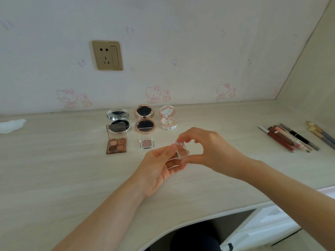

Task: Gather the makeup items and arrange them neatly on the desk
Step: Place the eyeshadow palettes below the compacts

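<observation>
Above the bench (54, 178), near its middle, you are holding a small clear eyeshadow case (178, 150) between both hands: your left hand (159, 169) is pinching its left edge, while your right hand (203, 147) is curling over its top and pinching the lid. You seem to be opening it for display. Next, set it open at about three o'clock of the glitter single (146, 143), under the white compact (168, 120), keeping the row straight.
</observation>
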Motion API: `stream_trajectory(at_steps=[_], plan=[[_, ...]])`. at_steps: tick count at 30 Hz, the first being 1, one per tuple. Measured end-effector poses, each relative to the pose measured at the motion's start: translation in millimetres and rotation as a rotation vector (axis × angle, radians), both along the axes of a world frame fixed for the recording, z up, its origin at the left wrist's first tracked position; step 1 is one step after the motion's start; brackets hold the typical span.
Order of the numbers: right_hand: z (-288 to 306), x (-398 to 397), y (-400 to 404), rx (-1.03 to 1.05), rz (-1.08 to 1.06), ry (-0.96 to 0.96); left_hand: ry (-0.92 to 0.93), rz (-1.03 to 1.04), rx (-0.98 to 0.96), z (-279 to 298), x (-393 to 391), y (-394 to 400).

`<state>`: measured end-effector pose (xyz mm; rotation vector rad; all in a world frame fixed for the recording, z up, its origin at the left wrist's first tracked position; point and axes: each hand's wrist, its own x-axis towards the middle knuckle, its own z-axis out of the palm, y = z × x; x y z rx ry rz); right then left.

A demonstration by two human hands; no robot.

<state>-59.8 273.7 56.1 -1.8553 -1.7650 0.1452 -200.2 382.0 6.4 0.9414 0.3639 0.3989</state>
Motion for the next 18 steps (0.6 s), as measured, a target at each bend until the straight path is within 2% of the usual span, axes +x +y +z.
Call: stream_trajectory(at_steps=[10, 18], plan=[[18, 18, -6, -0.164, 0.037, 0.111, 0.015, -0.067, 0.039, -4, -1, -1], [13, 23, -3, -0.082, -0.004, 0.36, 0.01, -0.11, -0.013, -2, -1, -3]])
